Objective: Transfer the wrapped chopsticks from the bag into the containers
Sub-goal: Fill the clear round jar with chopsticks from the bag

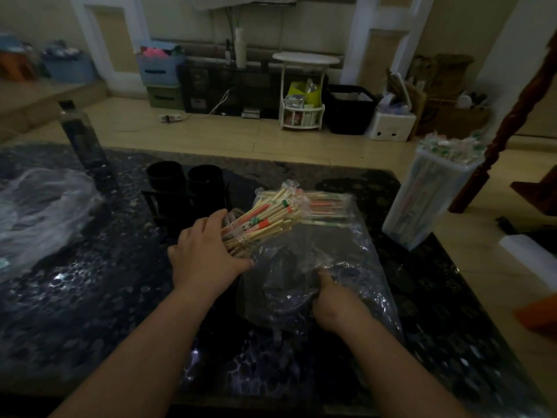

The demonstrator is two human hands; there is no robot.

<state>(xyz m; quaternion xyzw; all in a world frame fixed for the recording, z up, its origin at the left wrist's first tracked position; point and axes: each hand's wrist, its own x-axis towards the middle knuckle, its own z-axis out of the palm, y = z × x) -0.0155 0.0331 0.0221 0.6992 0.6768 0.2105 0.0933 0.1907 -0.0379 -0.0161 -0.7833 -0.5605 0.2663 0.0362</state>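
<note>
While left hand [208,254] is gripping a splayed bundle of wrapped bamboo chopsticks [265,220] over the clear plastic bag [346,251] that right hand [334,300] is pinching, I'm expecting loose outer pairs slipping out short of two black cylindrical containers [187,176] near far edge of dark mottled table [90,297].

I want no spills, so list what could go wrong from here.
1. The left hand grips a big, fanned bundle; loose pairs may slip out.
2. The bundle looks wide for the cups; forcing it could tip them.
3. The full container stands near the table edge; a bump might topple it.
</note>
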